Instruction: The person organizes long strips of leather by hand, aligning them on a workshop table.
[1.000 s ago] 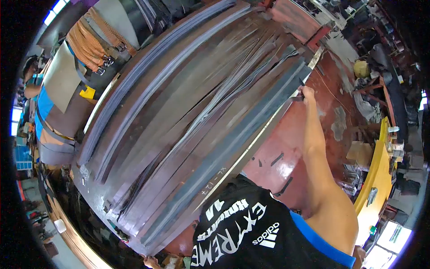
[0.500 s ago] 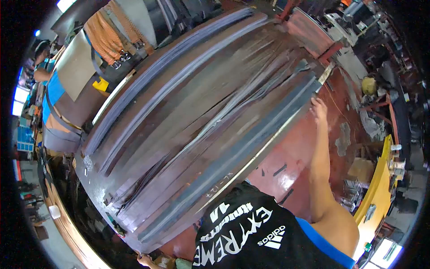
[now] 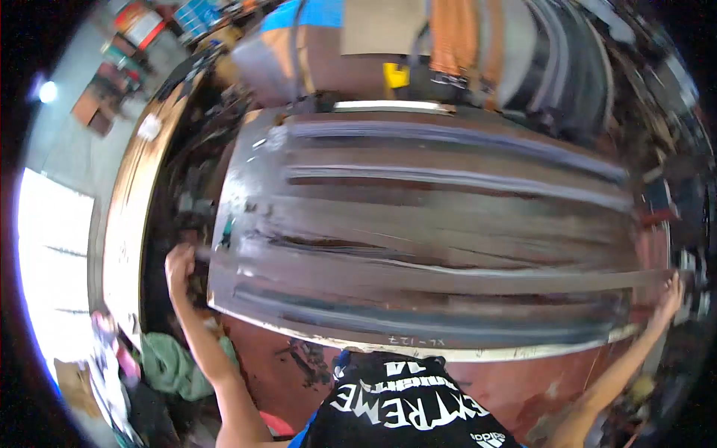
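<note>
A large sheet-topped table (image 3: 246,179) bears several long, flat, dark strips laid side by side. My left hand (image 3: 180,269) is closed in a fist just off the table's left edge. Past the right end, my right hand (image 3: 671,297) is closed too. Between them a long, thin brownish-grey strip (image 3: 553,284) stretches across the tabletop, blurred by motion, its ends at my two hands. Below it lies a bundle of dark grey strips (image 3: 358,317) along the near edge, beside a pale edge bar (image 3: 508,352) with chalk-like marks.
Two bluish-grey strip stacks (image 3: 448,134) lie toward the far side. Behind the table are orange straps (image 3: 453,37) and a yellow piece (image 3: 396,75). A long wooden board (image 3: 131,216) runs along the left. Green cloth (image 3: 175,366) lies at lower left; dark scraps sit on the red floor (image 3: 261,351).
The view has turned, so the table now lies level across it. My left hand has risen from the bottom edge, and my right hand has left the near bundle; a strip now spans between them.
</note>
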The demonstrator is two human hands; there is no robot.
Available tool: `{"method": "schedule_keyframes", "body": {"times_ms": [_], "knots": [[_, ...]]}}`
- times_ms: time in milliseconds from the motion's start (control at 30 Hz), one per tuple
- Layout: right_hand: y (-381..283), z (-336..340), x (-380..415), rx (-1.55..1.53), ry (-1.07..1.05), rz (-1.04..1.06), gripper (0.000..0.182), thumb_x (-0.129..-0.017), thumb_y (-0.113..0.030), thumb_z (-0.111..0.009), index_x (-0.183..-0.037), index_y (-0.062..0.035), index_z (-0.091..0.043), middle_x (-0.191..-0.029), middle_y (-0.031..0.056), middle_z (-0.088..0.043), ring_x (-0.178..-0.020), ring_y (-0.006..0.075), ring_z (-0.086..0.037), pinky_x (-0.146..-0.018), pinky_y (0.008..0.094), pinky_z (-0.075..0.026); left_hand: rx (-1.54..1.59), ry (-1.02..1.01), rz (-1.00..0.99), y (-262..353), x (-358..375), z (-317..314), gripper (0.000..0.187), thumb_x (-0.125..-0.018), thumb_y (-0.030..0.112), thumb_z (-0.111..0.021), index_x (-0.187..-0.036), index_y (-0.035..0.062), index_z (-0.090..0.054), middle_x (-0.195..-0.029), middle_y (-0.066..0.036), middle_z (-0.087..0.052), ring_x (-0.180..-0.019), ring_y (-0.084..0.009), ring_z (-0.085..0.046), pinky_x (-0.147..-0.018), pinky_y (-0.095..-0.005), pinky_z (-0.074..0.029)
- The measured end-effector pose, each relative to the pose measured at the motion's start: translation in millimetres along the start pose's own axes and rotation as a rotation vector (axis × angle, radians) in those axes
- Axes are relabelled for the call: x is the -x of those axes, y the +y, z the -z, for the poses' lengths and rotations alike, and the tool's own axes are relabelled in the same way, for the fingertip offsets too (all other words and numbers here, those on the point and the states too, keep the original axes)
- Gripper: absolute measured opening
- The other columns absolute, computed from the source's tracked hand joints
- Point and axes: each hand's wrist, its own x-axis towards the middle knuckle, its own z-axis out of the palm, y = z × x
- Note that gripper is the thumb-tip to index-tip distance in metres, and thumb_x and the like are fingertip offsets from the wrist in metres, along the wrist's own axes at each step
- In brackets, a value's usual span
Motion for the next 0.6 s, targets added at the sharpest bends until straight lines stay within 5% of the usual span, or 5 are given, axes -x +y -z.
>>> {"method": "schedule_keyframes", "body": {"times_ms": [67,200,433,533,600], "knots": [[18,-13,-81,-0.161,-0.022,-0.038,0.061,-0.086,-0.024,-0.076,-0.133,0.0032,-0.05,-0.118,0.0127,-0.063,-0.107,0.0198,-0.061,-0.093,0.0325,-0.05,0.03,0.081,-0.019,46,-21,-49,0.016,-0.086,0.015,-0.07,-0.094,0.0012,-0.067,-0.069,0.001,-0.056,-0.053,-0.0064,-0.045,-0.046,-0.0223,-0.032],[49,-32,-209,-0.239,-0.198,-0.015,0.053,-0.087,-0.015,-0.074,-0.128,0.0062,-0.049,-0.119,0.0172,-0.062,-0.109,0.0262,-0.063,-0.094,0.0348,-0.052,-0.052,0.093,-0.119,71,-91,-123,0.024,-0.085,0.017,-0.072,-0.103,0.0008,-0.07,-0.074,-0.001,-0.064,-0.06,-0.0069,-0.054,-0.051,-0.0215,-0.042],[50,-90,-283,-0.127,-0.027,-0.004,0.051,-0.089,-0.007,-0.07,-0.128,0.0094,-0.041,-0.116,0.0252,-0.062,-0.107,0.0337,-0.063,-0.094,0.041,-0.054,-0.088,0.095,-0.022,74,-159,-234,0.021,-0.083,0.016,-0.073,-0.1,0.0037,-0.071,-0.078,-0.002,-0.067,-0.065,-0.0088,-0.059,-0.053,-0.0246,-0.047],[85,-71,-332,-0.426,-0.187,-0.004,0.051,-0.092,-0.009,-0.068,-0.13,0.0106,-0.039,-0.116,0.0264,-0.063,-0.106,0.0349,-0.064,-0.093,0.041,-0.054,-0.043,0.106,0.035,66,-168,-261,0.022,-0.083,0.015,-0.073,-0.103,0.0038,-0.071,-0.079,-0.002,-0.067,-0.064,-0.0089,-0.059,-0.055,-0.0247,-0.049],[95,-74,-337,-0.229,-0.167,0.09,0.051,-0.096,-0.012,-0.062,-0.133,0.0107,-0.036,-0.122,0.0271,-0.06,-0.111,0.0363,-0.062,-0.096,0.0411,-0.053,-0.006,0.105,0.054,57,-174,-274,0.021,-0.084,0.014,-0.072,-0.102,0.0037,-0.071,-0.08,-0.002,-0.067,-0.065,-0.0092,-0.06,-0.056,-0.0249,-0.05]]}}
